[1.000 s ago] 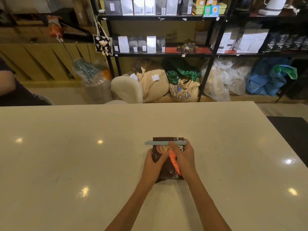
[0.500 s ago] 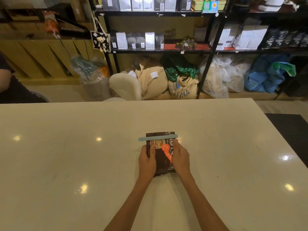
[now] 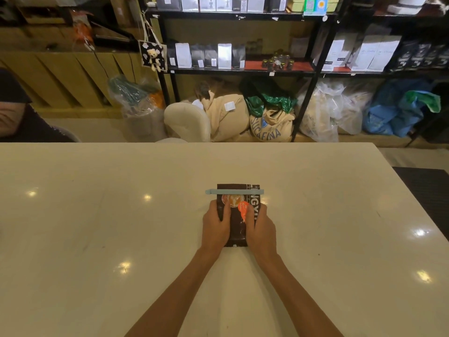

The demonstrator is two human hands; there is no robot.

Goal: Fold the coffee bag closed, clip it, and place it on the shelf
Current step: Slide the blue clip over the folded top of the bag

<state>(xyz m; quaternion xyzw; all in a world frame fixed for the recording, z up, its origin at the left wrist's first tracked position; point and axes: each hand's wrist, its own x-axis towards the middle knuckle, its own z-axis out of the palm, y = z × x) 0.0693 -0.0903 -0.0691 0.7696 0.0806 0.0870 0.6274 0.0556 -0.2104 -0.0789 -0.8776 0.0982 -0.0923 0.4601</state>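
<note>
Coffee bag (image 3: 237, 229) flat on the table (image 3: 97, 227), blue clip (image 3: 234, 191) across its folded top — left hand (image 3: 215, 226) and right hand (image 3: 261, 228) both grasping its sides.

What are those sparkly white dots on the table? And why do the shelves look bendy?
Head view: the dots are glare, lights bouncing off the shiny table. Head view: the wide lens bends the shelf posts outward near the edges. Head view: the coffee bag and blue clip look sharp, gripped by the left hand and right hand.
</note>
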